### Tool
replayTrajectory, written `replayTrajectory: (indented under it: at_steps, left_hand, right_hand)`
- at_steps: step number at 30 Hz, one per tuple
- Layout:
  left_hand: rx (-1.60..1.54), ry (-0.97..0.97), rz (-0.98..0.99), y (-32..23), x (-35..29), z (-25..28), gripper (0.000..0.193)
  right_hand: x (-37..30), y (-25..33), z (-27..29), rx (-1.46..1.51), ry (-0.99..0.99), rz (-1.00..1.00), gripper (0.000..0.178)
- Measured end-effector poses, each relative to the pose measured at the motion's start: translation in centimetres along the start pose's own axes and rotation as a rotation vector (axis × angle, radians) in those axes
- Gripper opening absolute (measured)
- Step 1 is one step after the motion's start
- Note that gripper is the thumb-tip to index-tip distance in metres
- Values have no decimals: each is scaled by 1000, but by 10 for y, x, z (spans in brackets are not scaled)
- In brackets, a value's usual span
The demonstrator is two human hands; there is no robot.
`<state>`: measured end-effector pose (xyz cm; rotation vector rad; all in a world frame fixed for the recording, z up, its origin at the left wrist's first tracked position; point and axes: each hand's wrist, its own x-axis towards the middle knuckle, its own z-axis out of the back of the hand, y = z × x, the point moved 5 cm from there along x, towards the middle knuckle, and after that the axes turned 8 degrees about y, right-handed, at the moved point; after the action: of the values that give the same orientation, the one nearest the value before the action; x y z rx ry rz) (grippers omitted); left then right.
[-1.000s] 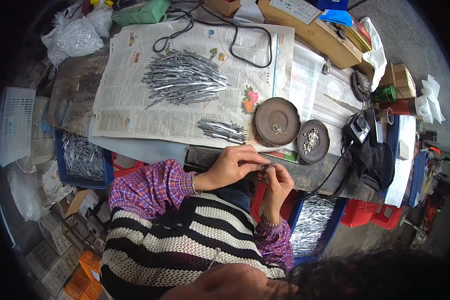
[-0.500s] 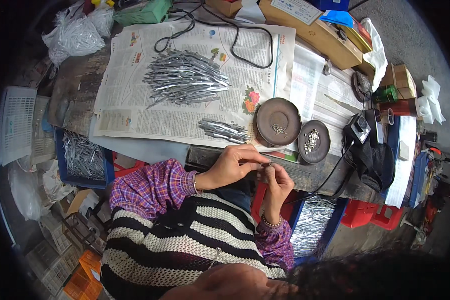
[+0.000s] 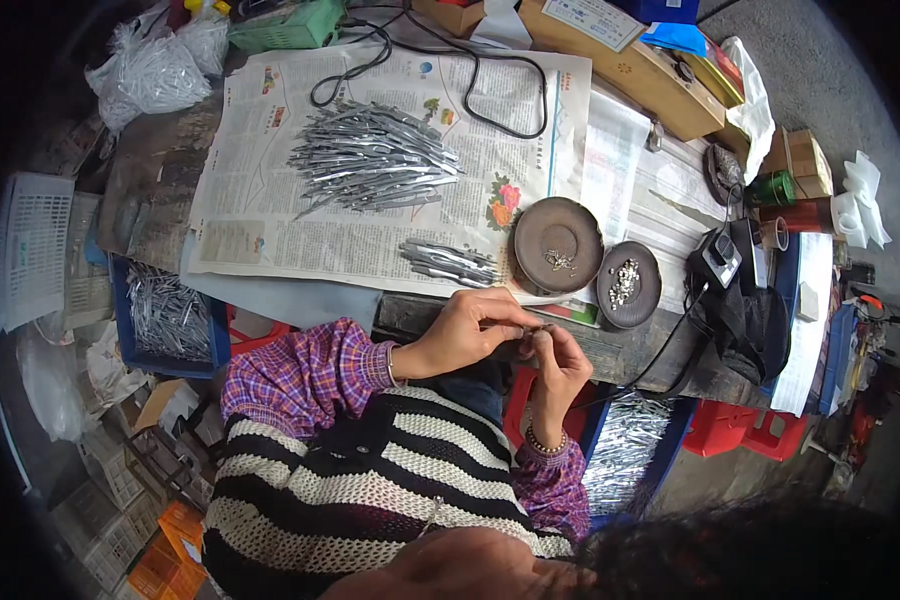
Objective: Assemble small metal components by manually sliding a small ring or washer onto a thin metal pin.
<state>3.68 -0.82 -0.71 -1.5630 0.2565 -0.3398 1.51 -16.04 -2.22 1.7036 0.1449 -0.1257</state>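
On the tabletop (image 3: 155, 212), a newspaper (image 3: 315, 240) at upper middle carries a pile of metal strips (image 3: 378, 155). Near the frame's centre, the left hand (image 3: 470, 330) and the right hand (image 3: 560, 366) meet, below a round dish (image 3: 558, 222). Both grips are closed on a tiny object (image 3: 536, 329), too small to identify.

The person (image 3: 320, 535) wears an open-mesh knit top (image 3: 355, 492) in broad black and cream stripes, with a small round button (image 3: 363, 449) on a black part and a small, pale metallic-looking pull (image 3: 437, 506) lower at the front. Full plaid sleeves, the left (image 3: 295, 375) and the right (image 3: 553, 495), mix purple, blue and orange; the left narrows to a finely checked cuff (image 3: 379, 364). A thin bangle (image 3: 395, 378) rings the left wrist, a beaded bracelet (image 3: 546, 447) the right. Dark blue trousers (image 3: 482, 391) show beyond the hem.
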Motion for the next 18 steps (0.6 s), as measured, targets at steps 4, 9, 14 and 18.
replayTrajectory:
  at_steps: [4,9,14,18]
  left_hand:
    - [44,-13,-20,-4,1,1,22]
    - [31,-32,-30,-3,0,-1,20]
    - [51,-9,6,2,-1,-1,20]
    - [64,28,30,3,0,-3,22]
  right_hand:
    - [6,7,7,85,-107,-10,19]
    - [7,7,3,-52,54,-14,22]
    - [7,13,5,-53,3,4,19]
    - [5,6,8,-3,-43,-23,17]
